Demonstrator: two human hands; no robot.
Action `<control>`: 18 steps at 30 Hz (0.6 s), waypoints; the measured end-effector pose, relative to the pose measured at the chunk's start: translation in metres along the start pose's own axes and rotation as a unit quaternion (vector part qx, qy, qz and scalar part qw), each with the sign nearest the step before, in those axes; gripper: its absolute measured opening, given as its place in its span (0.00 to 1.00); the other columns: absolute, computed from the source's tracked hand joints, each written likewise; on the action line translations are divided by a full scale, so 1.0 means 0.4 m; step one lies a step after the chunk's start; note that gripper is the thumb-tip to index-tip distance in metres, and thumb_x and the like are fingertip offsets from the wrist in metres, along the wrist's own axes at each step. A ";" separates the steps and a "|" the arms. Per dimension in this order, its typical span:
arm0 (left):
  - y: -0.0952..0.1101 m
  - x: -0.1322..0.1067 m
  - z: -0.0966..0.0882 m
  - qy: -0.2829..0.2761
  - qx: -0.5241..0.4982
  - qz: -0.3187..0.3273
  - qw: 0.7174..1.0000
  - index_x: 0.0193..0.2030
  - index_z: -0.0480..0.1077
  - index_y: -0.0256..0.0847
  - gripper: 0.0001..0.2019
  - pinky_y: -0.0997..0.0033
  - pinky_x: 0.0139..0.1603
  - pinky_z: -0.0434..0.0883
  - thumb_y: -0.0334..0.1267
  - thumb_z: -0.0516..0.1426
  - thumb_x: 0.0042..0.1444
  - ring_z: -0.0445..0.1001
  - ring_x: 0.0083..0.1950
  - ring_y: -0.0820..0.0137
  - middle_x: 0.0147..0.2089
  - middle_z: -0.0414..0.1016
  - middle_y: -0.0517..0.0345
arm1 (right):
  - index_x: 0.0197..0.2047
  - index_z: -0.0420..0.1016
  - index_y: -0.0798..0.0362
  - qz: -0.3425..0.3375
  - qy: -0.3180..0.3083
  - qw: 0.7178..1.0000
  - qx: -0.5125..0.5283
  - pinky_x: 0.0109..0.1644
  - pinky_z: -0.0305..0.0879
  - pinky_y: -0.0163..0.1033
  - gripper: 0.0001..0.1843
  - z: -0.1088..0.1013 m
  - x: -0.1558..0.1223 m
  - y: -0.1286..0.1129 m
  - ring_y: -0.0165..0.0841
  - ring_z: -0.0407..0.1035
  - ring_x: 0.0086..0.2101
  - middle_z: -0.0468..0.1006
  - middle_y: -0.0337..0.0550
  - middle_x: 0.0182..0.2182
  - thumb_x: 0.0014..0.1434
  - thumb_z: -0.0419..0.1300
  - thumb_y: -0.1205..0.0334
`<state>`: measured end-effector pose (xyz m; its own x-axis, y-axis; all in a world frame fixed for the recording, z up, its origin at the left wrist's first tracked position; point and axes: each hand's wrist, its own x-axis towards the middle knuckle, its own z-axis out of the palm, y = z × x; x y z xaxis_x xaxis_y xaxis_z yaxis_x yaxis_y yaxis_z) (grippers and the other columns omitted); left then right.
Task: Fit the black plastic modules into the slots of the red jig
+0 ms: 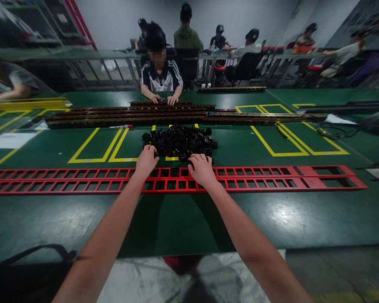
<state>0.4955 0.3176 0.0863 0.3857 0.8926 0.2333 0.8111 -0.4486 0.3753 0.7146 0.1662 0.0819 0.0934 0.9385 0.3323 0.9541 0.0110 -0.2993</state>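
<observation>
A heap of small black parts (186, 141) lies in front of me; their exact kind is too small to make out. At its near left edge, my left hand (147, 160) has its fingers bent and closed around a small black part. My right hand (202, 169) is at the near right edge, fingers curled down over black pieces, the tips partly hidden. Beneath both wrists runs a long red ladder-like frame (255, 177) with two rows of rectangular openings. One black piece (174, 171) sits in an opening between my hands.
Long dark strips (129, 114) lie in a stack beyond the heap, with a screwdriver (121, 126) before them. A co-worker (159, 75) sits opposite, hands on a strip. Yellow tape outlines (287, 154) mark the green table (183, 223). White paper (11, 140) lies left.
</observation>
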 end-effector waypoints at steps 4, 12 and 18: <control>0.014 -0.062 -0.001 0.053 -0.033 0.013 0.998 0.44 0.65 0.42 0.08 0.54 0.57 0.72 0.32 0.58 0.59 0.74 0.55 0.57 0.52 0.73 0.47 | 0.54 0.76 0.51 0.000 0.000 1.000 0.003 0.60 0.55 0.56 0.16 -0.001 0.000 -0.003 0.45 0.63 0.58 0.75 0.49 0.59 0.67 0.54 0.63; 0.051 -0.191 0.006 0.089 -0.156 0.185 0.966 0.58 0.68 0.44 0.17 0.53 0.60 0.71 0.36 0.59 0.62 0.72 0.57 0.59 0.56 0.76 0.50 | 0.54 0.76 0.51 -0.002 0.008 1.000 0.007 0.60 0.55 0.55 0.16 0.004 0.002 -0.001 0.46 0.64 0.58 0.76 0.49 0.59 0.67 0.53 0.63; 0.057 -0.199 0.014 0.025 -0.134 0.226 0.965 0.67 0.63 0.49 0.24 0.52 0.61 0.71 0.35 0.56 0.65 0.69 0.59 0.60 0.58 0.70 0.49 | 0.54 0.76 0.50 0.004 0.003 1.000 0.008 0.60 0.55 0.56 0.16 0.003 0.002 -0.001 0.45 0.63 0.58 0.75 0.48 0.59 0.67 0.53 0.63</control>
<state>0.4858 0.2364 0.0714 0.6466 0.6032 0.4670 0.4205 -0.7926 0.4415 0.7142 0.1674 0.0812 0.1036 0.9363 0.3355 0.9487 0.0083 -0.3159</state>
